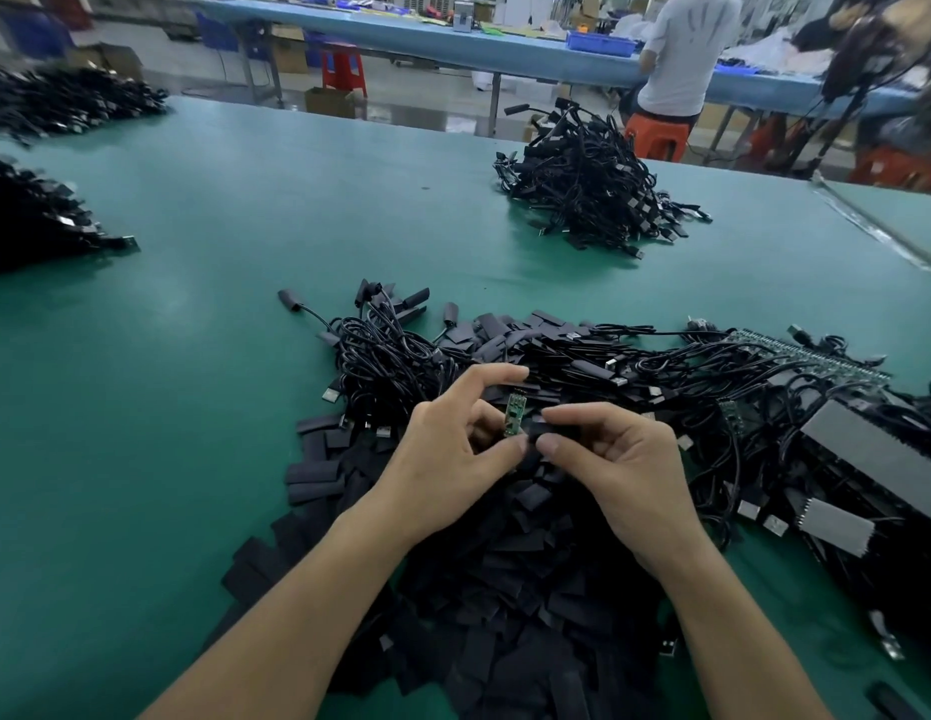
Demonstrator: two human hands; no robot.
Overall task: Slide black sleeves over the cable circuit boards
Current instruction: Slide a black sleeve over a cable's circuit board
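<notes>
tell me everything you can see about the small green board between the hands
The board is a small, narrow green strip with tiny parts on its face, bare, not yet sleeved. It stands nearly upright above the heap of black sleeves. The left hand pinches its lower end, index finger arched over its top. The right hand holds a black sleeve beside that lower end.

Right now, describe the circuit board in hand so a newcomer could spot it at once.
On the green table, look at the near pile of black sleeves. Above it, the left hand pinches a small green circuit board upright; unlike boards lying at right, it is held.
</notes>
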